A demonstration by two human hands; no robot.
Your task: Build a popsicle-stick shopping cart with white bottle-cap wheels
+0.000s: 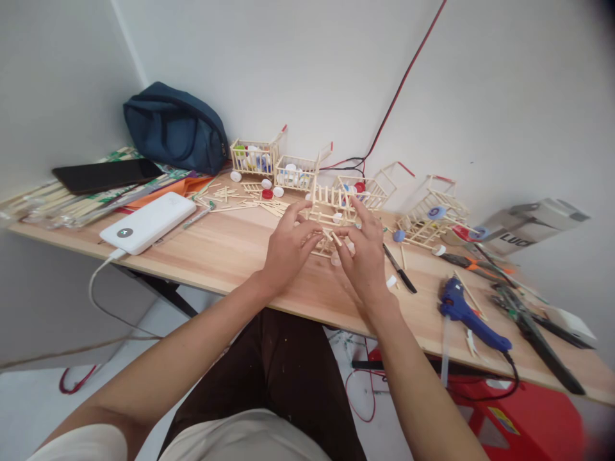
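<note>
Both my hands meet over the wooden table [230, 246], in front of a small cart frame [331, 208] built of thin wooden sticks. My left hand [288, 246] has its index finger stretched toward the frame, while thumb and other fingers pinch a short stick. My right hand [365, 253] also points its index finger at the frame, and its thumb and fingers pinch a short wooden stick [336, 239]. Loose sticks [269, 206] and bottle caps [271, 192] lie just behind my hands.
Several finished stick carts [254, 157] with caps stand along the wall. A white power bank [148, 222], a dark phone [106, 175] and a blue bag [175, 128] sit left. A blue glue gun [468, 314], pliers [468, 261] and a black pen [400, 270] lie right.
</note>
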